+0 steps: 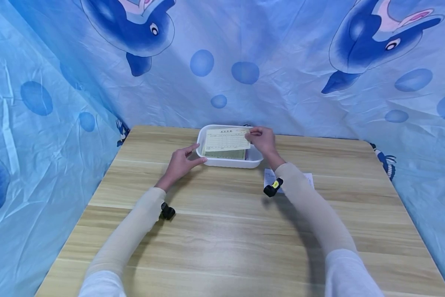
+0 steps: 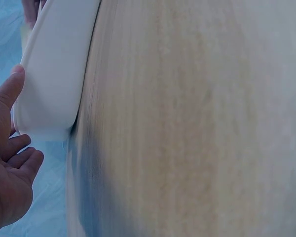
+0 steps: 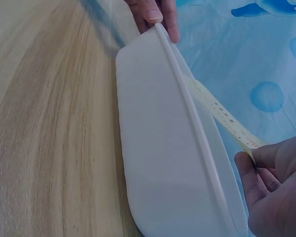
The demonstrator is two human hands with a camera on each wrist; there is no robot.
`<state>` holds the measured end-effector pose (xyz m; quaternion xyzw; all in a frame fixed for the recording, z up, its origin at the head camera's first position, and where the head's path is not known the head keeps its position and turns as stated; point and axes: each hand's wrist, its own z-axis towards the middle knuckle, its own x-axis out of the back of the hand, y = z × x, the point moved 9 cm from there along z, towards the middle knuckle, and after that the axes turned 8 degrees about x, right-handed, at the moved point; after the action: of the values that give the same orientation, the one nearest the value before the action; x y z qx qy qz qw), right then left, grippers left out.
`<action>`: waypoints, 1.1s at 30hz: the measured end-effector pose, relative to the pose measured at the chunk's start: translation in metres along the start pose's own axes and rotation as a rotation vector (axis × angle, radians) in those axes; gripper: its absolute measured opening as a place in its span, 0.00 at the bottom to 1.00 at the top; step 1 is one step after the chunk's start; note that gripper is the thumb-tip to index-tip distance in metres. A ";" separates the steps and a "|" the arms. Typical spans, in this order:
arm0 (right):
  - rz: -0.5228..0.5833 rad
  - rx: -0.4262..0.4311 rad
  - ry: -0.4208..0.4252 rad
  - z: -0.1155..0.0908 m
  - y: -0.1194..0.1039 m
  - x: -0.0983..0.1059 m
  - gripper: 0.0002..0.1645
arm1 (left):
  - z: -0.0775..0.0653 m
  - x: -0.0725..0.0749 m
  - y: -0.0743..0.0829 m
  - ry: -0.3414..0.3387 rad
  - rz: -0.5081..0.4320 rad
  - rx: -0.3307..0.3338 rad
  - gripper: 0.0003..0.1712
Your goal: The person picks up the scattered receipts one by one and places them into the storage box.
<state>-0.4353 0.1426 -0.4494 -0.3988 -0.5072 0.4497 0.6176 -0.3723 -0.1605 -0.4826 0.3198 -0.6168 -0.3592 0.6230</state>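
A white plastic tub (image 1: 229, 163) stands near the back edge of the table. My left hand (image 1: 180, 164) holds its left front corner, the thumb on the front rim and the index finger at the left end; the other fingers curl loosely in the left wrist view. Between thumb and fingers my right hand (image 1: 262, 139) pinches the right edge of a pale yellow printed form (image 1: 227, 140). That form is tilted over the tub's opening. Beneath it, a greenish printed sheet (image 1: 226, 154) lies in the tub, partly hidden.
On the wooden table (image 1: 215, 231), a white printed slip (image 1: 308, 178) lies partly under my right forearm. Blue dolphin-patterned sheeting (image 1: 289, 103) hangs behind the table and along its sides. Each wrist carries a small black camera.
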 end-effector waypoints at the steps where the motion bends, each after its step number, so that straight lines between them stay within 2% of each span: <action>1: -0.015 0.000 -0.003 0.000 0.000 -0.001 0.16 | 0.000 0.000 0.000 -0.001 0.001 0.001 0.46; 14: -0.120 -0.028 -0.087 0.001 0.004 -0.021 0.18 | -0.001 -0.001 0.001 -0.009 -0.011 0.004 0.46; 26: -0.244 0.026 -0.101 0.000 -0.002 -0.028 0.14 | 0.000 -0.001 0.000 -0.011 -0.008 0.018 0.47; 33: -0.209 0.034 -0.103 0.004 0.001 -0.021 0.12 | -0.001 0.000 0.002 -0.008 -0.017 0.010 0.46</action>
<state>-0.4413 0.1229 -0.4548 -0.3097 -0.5692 0.4115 0.6410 -0.3709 -0.1592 -0.4814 0.3269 -0.6183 -0.3626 0.6159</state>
